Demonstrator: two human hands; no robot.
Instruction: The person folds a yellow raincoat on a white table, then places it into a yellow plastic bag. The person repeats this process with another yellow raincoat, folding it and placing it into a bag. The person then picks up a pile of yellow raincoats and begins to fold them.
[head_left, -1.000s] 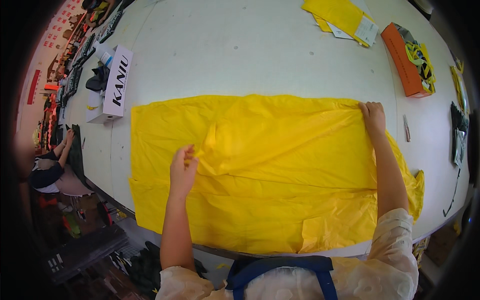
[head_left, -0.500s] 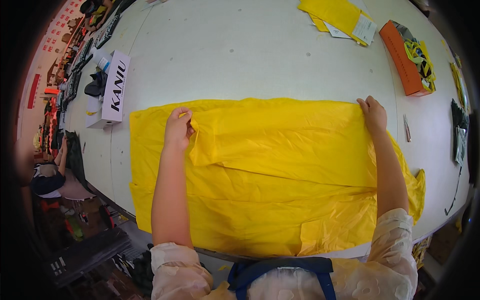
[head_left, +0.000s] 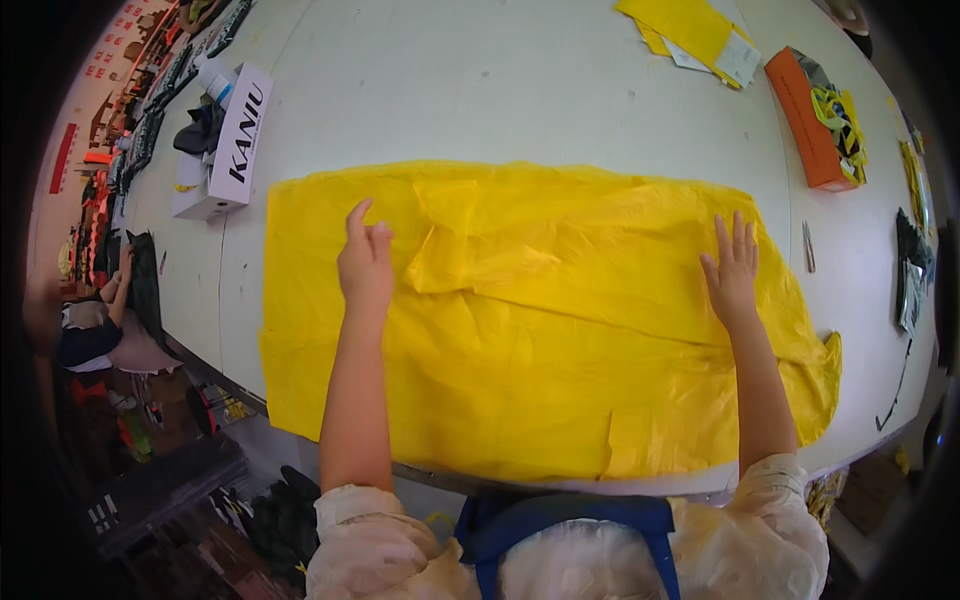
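While examining yellow cloth (head_left: 560,380) spread over table (head_left: 420,110), presumably for full support, noted left hand (head_left: 366,262) loose-fingered, apparently empty above it; noted right hand (head_left: 735,275) splayed, gripping nothing, likely steadying fabric.

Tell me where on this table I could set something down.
The widest bare patch of white table lies beyond the yellow cloth, between the white box at left and the orange box at right. A smaller one lies between the slim tool and the dark bundle. The near side is crowded: cloth, left hand and right hand.
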